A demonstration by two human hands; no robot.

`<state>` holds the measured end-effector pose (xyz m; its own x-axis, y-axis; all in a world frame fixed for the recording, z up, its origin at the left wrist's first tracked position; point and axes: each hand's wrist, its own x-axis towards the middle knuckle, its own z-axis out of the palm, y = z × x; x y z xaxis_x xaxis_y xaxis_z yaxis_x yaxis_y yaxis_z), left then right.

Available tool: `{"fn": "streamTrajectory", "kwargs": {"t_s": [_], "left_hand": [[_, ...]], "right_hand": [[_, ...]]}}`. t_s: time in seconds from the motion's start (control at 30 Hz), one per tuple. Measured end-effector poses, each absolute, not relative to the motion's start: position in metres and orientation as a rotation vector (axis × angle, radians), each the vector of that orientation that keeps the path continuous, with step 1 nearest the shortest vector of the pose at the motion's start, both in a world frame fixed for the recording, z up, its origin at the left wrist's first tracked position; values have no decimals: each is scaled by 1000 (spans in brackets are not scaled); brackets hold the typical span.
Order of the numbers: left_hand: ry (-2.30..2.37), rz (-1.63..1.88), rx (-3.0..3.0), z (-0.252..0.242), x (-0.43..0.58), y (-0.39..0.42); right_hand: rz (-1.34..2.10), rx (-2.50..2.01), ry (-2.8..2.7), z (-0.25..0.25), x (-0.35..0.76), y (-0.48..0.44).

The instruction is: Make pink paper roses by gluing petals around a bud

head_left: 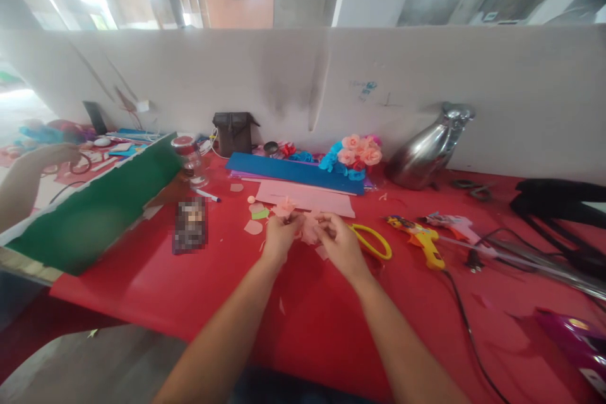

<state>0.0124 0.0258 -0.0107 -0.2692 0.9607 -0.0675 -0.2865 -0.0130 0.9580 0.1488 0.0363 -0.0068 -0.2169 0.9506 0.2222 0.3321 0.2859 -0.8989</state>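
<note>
Over the red table, my left hand and my right hand face each other with their fingers closed. Between them is a pink paper petal, its edges pinched at both sides. A pink paper flower shows just beyond my left fingertips; whether that hand touches it, I cannot tell. Loose pink cutouts and a green paper piece lie left of my left hand. Yellow-handled scissors rest right of my right hand, their blades hidden.
A yellow glue gun and a pink one lie right, with cords. Behind are pink sheets, blue paper, finished paper flowers and a metal jug. Left are a phone, a jar, a green board and another person's hand.
</note>
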Motion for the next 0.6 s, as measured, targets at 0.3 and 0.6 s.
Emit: {"fn": "streamTrajectory", "kwargs": {"t_s": [0.3,0.6], "left_hand": [[1187,1554,837,-7,12,26],[1184,1510,859,-7,12,24]], "right_hand": [[1114,-1100,-1580,-9,146,37],[1109,-1152,-1613,-9,146,37]]}}
